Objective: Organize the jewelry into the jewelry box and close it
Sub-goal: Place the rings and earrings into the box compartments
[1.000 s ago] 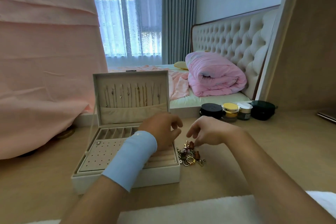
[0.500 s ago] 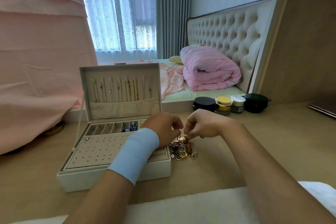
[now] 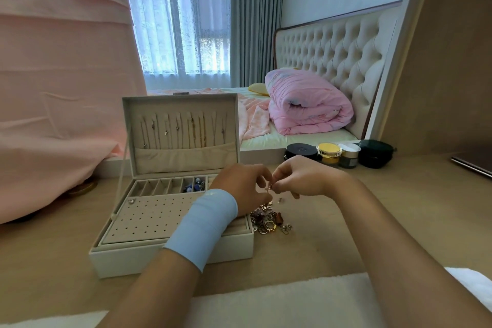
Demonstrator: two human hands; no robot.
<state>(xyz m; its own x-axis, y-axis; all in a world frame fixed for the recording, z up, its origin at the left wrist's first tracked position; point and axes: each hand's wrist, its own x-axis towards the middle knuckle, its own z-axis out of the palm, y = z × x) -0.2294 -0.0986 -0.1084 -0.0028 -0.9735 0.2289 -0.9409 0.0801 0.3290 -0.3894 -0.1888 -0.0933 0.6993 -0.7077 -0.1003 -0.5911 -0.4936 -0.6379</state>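
Jewelry box point(image 3: 170, 250) open on the table point(image 3: 372, 221), white, at 9 o'clock from the loose jewelry pile point(image 3: 269, 221) and just beside it. Lid point(image 3: 181, 160) upright along the box's 12 o'clock edge, hung with a row of thin necklaces point(image 3: 186, 130) above a fabric pocket. Narrow compartments across the back of the tray, blue beads point(image 3: 195, 185) in one toward 3 o'clock. Perforated panel in front of them, one small stud point(image 3: 131, 200) at its 10 o'clock corner. Left hand point(image 3: 239, 186), light blue wristband point(image 3: 202, 226) on the wrist, raised over the box's 3 o'clock end, fingers curled. Right hand point(image 3: 306, 178) facing it from 3 o'clock, fingers curled as well. Fingertips of both meeting on a small gold piece point(image 3: 269, 188), pinched between them just above the pile, at its 12 o'clock. Round cosmetic jars point(image 3: 328, 153) at 12 o'clock from the hands, near the table's far edge. Rolled pink quilt point(image 3: 306, 104) on the bed beyond.
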